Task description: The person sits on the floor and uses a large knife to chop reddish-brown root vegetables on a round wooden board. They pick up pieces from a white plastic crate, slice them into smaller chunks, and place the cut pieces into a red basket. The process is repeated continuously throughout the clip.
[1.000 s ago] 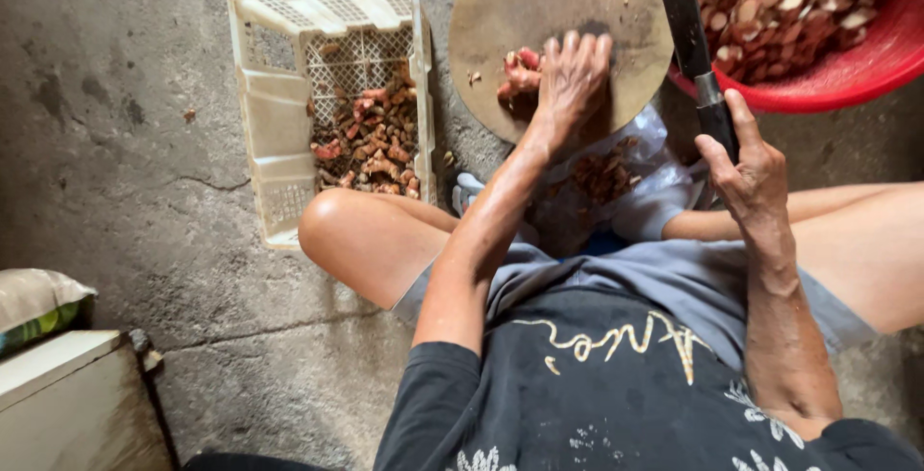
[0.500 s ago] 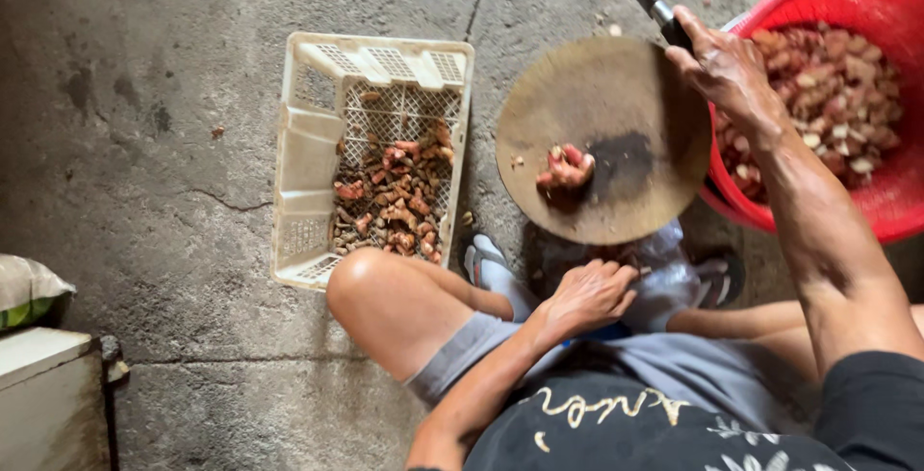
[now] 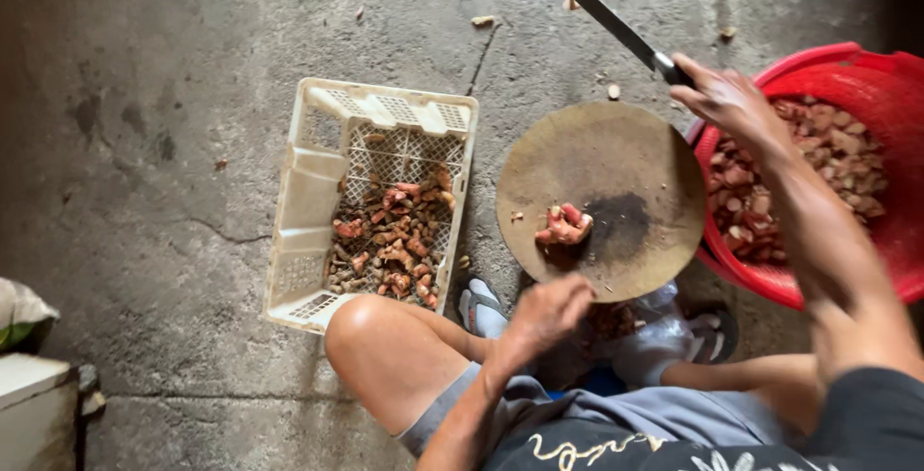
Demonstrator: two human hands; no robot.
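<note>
— Right hand (image 3: 731, 101): what is held in it?

— A long dark-bladed knife (image 3: 616, 28) is gripped by its handle, fingers wrapped tight around it, and is raised above the far edge of the round brown wooden chopping board (image 3: 616, 153). The blade is angled up and away over the bare grey concrete floor (image 3: 173, 144).

— And the left hand (image 3: 549, 312)?

— It is seen loosely curled at the board's near edge, just in front of a bent knee. Whether anything is pinched in its fingers cannot be told.

— Where is the material being cut?

— A small cluster of pinkish-red root pieces (image 3: 563, 226) is left lying near the middle of the board, beside a dark damp stain, apart from both hands.

— What surrounds the board?

— A cream plastic lattice crate (image 3: 318, 173), part-filled with reddish-brown trimmed pieces, is set on the floor just beside the board's left side. A red plastic basin (image 3: 847, 67) heaped with pale pink chunks is placed against the board's right edge, under the right forearm. A grey sandal (image 3: 478, 303) is visible between crate and board.
</note>
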